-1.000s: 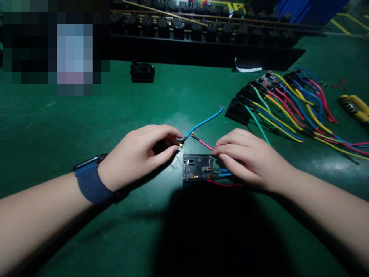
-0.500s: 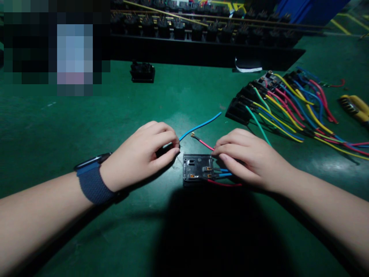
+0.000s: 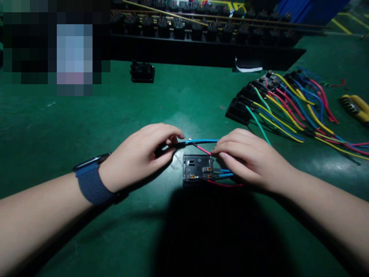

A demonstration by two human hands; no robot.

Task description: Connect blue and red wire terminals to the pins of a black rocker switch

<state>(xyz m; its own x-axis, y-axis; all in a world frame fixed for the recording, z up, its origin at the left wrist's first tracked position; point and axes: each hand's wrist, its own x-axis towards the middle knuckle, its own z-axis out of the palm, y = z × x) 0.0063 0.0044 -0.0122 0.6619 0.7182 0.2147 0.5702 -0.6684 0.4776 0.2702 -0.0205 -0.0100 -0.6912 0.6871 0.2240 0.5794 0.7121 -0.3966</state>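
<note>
My left hand [image 3: 152, 148] pinches the dark-sleeved end of a blue wire [image 3: 205, 141] between thumb and a finger, its index finger lifted. The wire stretches right to the fingers of my right hand [image 3: 245, 156], which are closed on a red wire [image 3: 204, 149]; whether they also grip the blue wire I cannot tell. Just below lies a black socket [image 3: 196, 167], back side up, with metal terminals. Two blue wires [image 3: 225, 175] and another red wire [image 3: 225, 184] run from it towards and under my right hand.
At right lies a row of black sockets [image 3: 239, 109] with many coloured wires [image 3: 291, 111]; yellow-handled pliers [image 3: 356, 107] sit beyond. A lone black socket [image 3: 142, 72] rests on the green table [image 3: 95, 115]. A long black rack [image 3: 201, 54] of parts spans the back.
The blue wire has swung down and round; its sleeved end now shows at my left fingertips and its other end reaches my right hand. My left index finger has lifted. The red wire's tip has dipped.
</note>
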